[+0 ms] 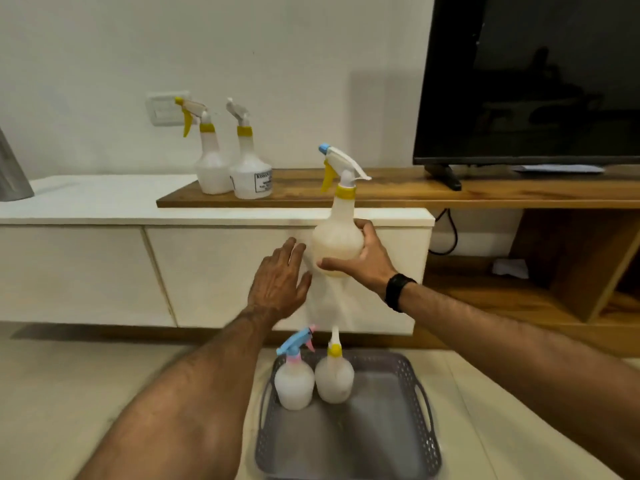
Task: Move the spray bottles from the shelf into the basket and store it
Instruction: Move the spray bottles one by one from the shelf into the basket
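While the right hand (363, 259) grasps the spray bottle (338, 233) upright, lower it straight into the basket (415, 393) below; left hand (278, 282) hovers released beside it.

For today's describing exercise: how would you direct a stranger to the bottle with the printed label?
Find the long wooden shelf under the television. At its left end stand two spray bottles; take the right one, nearer the television. It alone carries a white label with black print, unlike its plain neighbour.

Grey perforated basket (420, 403), yellow-collared blue-nozzled bottle (341, 233), brown wood-grain shelf (398, 194)
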